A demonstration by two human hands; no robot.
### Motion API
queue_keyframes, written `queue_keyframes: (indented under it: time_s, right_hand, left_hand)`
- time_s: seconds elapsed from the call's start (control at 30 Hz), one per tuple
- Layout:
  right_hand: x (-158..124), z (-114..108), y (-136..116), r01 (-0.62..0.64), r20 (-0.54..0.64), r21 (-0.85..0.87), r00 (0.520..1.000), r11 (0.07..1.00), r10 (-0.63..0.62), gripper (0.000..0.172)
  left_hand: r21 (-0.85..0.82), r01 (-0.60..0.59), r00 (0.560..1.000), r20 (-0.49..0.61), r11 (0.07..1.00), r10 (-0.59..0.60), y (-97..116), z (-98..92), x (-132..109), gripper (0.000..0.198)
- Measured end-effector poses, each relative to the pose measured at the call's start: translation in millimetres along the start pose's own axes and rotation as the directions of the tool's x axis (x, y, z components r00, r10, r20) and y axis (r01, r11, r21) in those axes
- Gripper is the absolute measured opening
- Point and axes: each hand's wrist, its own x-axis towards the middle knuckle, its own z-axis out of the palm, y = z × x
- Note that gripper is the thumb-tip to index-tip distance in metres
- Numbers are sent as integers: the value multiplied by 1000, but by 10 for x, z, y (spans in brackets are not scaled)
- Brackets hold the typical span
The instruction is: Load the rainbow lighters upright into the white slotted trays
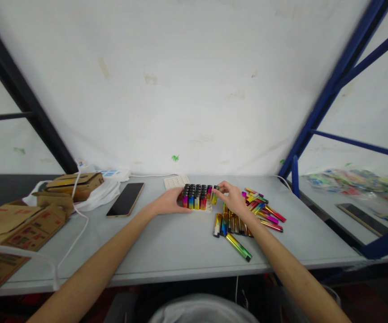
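Rows of upright lighters [194,197] with black tops and shiny rainbow bodies stand in a white tray [209,207] in the middle of the table. Against the left side of these rows rests my left hand [170,202], its fingers and thumb apart around the edge. My right hand [231,197] pinches a single yellow-green lighter [215,195] upright at the right end of the rows. Beneath and beside my right forearm lies a loose pile of metallic lighters [270,218]. One green and yellow lighter [239,247] lies apart, nearer the front edge.
Behind the rows lies another white tray [176,181]. A phone [125,200] lies to the left, near open cardboard boxes [19,229] and a white cable [79,211]. Blue metal posts [328,96] bound the right side; beyond them are another phone [360,218] and plastic bags [355,188].
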Motion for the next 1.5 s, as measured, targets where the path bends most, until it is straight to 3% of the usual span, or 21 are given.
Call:
queue_keyframes:
  time_s: [0.3, 0.53, 0.73, 1.03, 1.33, 1.5]
  right_hand:
    - [35, -26, 36, 182, 112, -238, 981, 954, -159, 44]
    - [74, -107, 54, 283, 260, -205, 939, 937, -227, 44]
    - [74, -130, 60, 235, 282, -221, 945, 947, -168, 38]
    - [89, 123, 89, 116, 188, -305, 980, 945, -60, 13]
    - [66, -57, 40, 181, 345, -285, 935, 941, -76, 18]
    - [57, -23, 50, 210, 292, -272, 948, 939, -127, 15]
  left_hand:
    - [20, 7, 1000, 5, 1000, -7, 4, -1, 1, 71]
    - [11, -34, 999, 3, 999, 34, -29, 9, 6, 71]
    - [29, -28, 1000, 3, 999, 28, -44, 16, 7, 72]
    - [28, -1, 1000, 0, 1000, 1, -16, 7, 8, 73]
    - [39, -2, 1000, 5, 999, 1, -30, 11, 6, 74]
    - [30, -22, 1000, -3, 999, 22, -32, 16, 11, 73]
